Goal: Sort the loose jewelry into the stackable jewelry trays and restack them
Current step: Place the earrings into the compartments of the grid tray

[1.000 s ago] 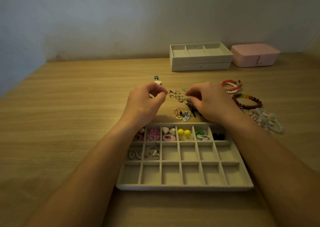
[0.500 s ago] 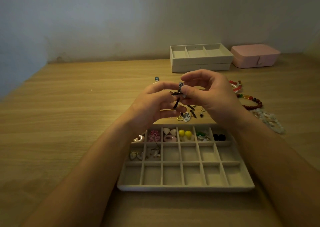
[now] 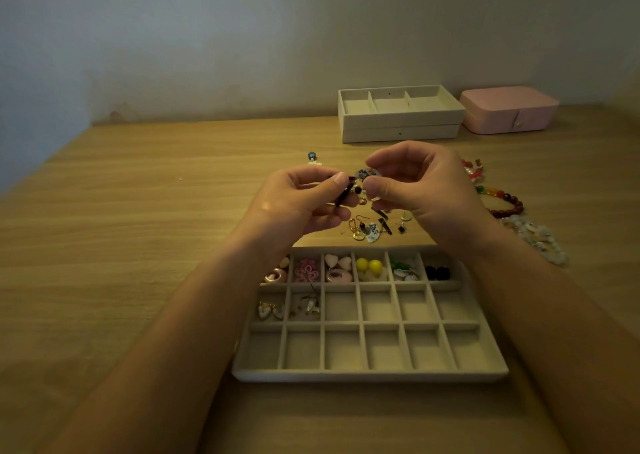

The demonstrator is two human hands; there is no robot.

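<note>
A beige grid tray (image 3: pixel 370 375) lies on the table in front of me; its back row and two left cells of the second row hold earrings. My left hand (image 3: pixel 301 204) and my right hand (image 3: pixel 426 190) are raised above the loose pile, both pinching a tangle of earrings (image 3: pixel 360 185) between them: a dark bar piece on the left side, a white floral disc on the right. More loose earrings (image 3: pixel 370 230) lie on the wood just behind the tray.
Two stacked beige trays (image 3: pixel 401 121) stand at the back, with a pink jewelry box (image 3: pixel 509 108) to their right. Beaded bracelets (image 3: pixel 502 200) and a pale crystal one (image 3: pixel 536 240) lie at the right. A small blue bead (image 3: pixel 312 156) lies apart at the left.
Both hands have lifted from the pile on the table, bringing tangled earrings up between them. The right hand has opened its upper fingers slightly since half a second ago.
</note>
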